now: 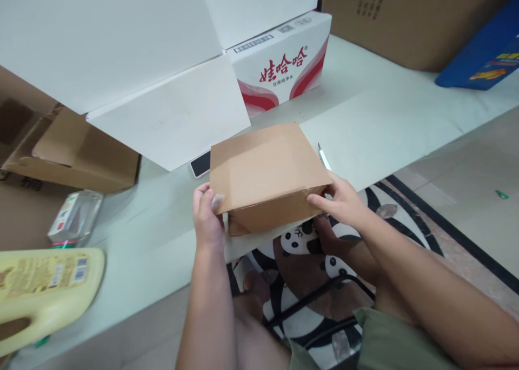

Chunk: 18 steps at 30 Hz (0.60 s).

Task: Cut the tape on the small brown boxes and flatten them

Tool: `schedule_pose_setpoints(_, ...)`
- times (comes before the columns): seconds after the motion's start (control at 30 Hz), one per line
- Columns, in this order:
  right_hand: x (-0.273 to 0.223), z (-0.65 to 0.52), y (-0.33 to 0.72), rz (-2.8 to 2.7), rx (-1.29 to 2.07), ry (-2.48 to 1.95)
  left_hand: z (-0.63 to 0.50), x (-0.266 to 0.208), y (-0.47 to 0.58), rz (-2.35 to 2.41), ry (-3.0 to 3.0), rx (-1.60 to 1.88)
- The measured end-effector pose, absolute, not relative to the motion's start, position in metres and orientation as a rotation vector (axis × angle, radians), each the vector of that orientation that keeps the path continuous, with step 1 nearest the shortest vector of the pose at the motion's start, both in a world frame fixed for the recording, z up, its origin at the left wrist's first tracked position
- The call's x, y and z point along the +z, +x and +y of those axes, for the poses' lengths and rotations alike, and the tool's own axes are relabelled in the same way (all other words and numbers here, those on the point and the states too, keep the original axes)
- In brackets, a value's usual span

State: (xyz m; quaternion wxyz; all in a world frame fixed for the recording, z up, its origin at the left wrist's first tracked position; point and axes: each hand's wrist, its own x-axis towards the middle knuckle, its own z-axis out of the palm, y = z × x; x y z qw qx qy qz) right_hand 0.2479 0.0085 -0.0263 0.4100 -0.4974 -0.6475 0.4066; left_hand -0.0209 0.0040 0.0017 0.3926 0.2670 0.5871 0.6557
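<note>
Left grip point(208, 219), right grip point(340, 198) pinching cardboard box point(265, 165) at near corners; probably light, stiffish; best held by sides

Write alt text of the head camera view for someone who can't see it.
A person's left hand and right hand hold a brown cardboard box over a pale table. A phone and white tool lie nearby, with a printed carton behind and a yellow jug far left.

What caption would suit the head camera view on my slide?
Left hand and right hand hold a brown box from either side, with a phone lying on the table.
</note>
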Motion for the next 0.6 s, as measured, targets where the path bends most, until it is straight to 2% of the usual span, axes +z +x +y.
schedule_pose_setpoints(0.6, -0.0257, 0.0091, 0.2454, -1.405, 1.103, -1.116, 0.0055, 0.0, -0.023, 1.522, 0.775, 1.668)
